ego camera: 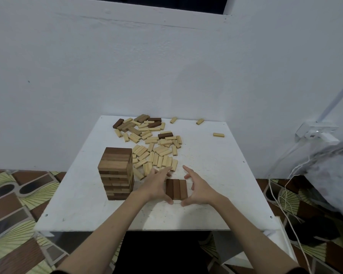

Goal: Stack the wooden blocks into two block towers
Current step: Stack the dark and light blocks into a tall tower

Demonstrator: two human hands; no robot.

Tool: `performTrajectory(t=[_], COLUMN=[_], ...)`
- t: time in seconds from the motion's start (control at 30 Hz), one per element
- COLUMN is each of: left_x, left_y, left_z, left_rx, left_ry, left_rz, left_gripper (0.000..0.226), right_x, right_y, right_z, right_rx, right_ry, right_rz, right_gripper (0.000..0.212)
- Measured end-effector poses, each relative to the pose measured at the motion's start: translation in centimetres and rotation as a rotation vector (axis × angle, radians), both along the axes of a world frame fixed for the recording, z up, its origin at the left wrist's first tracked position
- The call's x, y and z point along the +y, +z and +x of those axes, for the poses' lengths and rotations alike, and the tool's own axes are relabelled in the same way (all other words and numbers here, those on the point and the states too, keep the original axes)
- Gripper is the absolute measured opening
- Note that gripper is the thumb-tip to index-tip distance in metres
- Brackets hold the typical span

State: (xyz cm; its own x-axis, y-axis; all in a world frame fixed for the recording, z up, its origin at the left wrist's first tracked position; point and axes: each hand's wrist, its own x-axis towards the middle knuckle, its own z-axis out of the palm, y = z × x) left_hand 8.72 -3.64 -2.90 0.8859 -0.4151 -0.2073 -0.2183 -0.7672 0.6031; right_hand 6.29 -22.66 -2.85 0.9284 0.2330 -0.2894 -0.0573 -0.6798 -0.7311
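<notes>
A: What can't you make out here?

B: The left hand (155, 184) covers the left edge of the row of three dark blocks (176, 189), so any contact there is hidden. Its fingertips also lie over a few pale blocks of the loose pile (152, 147).

A: And the tower (116, 175)?

B: Only two faces show; its far side is out of sight, and the lower layers are too dim to count.

A: Anything cropped?

B: Both forearms run off the bottom edge. The grey bundle (333, 175) at right is blurred and cut by the frame, and the desk (216, 210) hides whatever lies beneath it
</notes>
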Motion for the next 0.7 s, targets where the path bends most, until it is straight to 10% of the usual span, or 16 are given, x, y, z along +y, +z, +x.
performTrajectory(t=[0.7], left_x=[-0.18], left_y=[-0.77], left_z=[-0.04], left_rx=[0.015], left_ry=[0.029], left_rz=[-0.071], left_gripper=[0.107], right_x=[0.53], right_y=[-0.64], right_z=[0.90], right_rx=[-0.057], right_ry=[0.059], right_rz=[-0.047], right_gripper=[0.109])
